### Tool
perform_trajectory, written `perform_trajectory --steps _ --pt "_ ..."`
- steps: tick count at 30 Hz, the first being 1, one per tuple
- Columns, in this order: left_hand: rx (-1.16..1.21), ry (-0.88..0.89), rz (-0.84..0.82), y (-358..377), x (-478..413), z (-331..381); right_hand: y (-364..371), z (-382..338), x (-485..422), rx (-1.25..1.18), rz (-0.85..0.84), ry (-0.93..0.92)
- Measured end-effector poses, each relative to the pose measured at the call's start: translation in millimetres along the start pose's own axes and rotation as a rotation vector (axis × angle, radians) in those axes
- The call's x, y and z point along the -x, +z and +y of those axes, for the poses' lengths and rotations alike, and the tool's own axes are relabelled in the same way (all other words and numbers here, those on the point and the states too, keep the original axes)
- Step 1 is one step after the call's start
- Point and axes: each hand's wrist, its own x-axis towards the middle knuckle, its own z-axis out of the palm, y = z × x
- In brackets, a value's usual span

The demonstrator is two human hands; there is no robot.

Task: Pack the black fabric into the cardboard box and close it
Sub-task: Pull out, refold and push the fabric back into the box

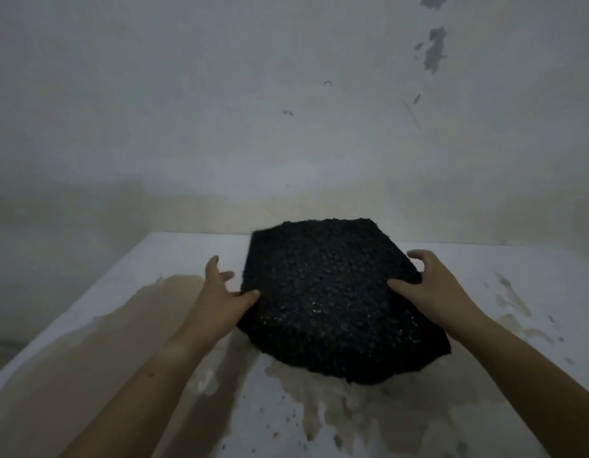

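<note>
Stained bench [286,421] carrying everything. Left hand [220,292] spreading wide, thumb touching black fabric [329,302] edge, gripping nothing. Right hand [432,285] thumb pressing fabric, fingers [418,256] curling over right edge; closure unclear. Fabric lying mid-bench. Cardboard box not showing. Risk: slack edge hold letting fabric sag and unfold during lift.

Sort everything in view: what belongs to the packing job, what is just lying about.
Job: black fabric; left hand and right hand, at its side edges.
Just there: stained white table; blotchy wall. No cardboard box in view.
</note>
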Motion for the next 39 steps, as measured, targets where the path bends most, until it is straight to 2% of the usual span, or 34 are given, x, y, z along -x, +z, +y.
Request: perform_trajectory --steps 2,4,7,10,14,22,26,28,32,35,39 --pt "-0.231 0.191 0.051 9.8 -2.2 -3.8 2.3 4.5 2.9 0.117 0.087 -0.094" --pt "-0.379 0.4 0.011 19.4 -3.0 2.5 6.0 2.6 6.6 0.263 0.213 -0.305" --pt "-0.567 0.538 -0.13 37.4 -7.1 14.7 10.3 -10.2 7.1 0.516 0.169 -0.537" --pt "-0.768 0.539 -0.189 47.3 -14.5 22.5 18.7 -16.9 4.9 0.76 0.028 -0.483" --pt "-0.945 0.602 -0.262 47.7 -23.8 31.5 21.1 -27.0 5.5 0.845 -0.094 -0.425" --pt "-1.047 0.551 -0.392 60.9 -44.9 54.3 28.7 -47.1 -2.9 1.006 -0.318 -0.408" --pt "-1.12 0.514 -0.419 67.1 -56.0 52.3 16.3 -55.3 0.9 1.023 -0.289 -0.497" --pt "-1.186 0.519 -0.422 72.9 -58.3 49.2 11.8 -57.4 5.6 1.03 -0.264 -0.542" --pt "-1.225 0.53 -0.415 82.7 -60.1 45.5 21.8 -50.5 6.4 1.069 -0.431 -0.466" --pt "-1.226 0.553 -0.386 83.7 -58.5 43.8 31.2 -48.0 1.3 1.08 -0.464 -0.456" --pt "-1.143 0.672 -0.247 82.7 -48.6 32.9 27.1 -48.0 -1.6 1.077 -0.517 -0.45"
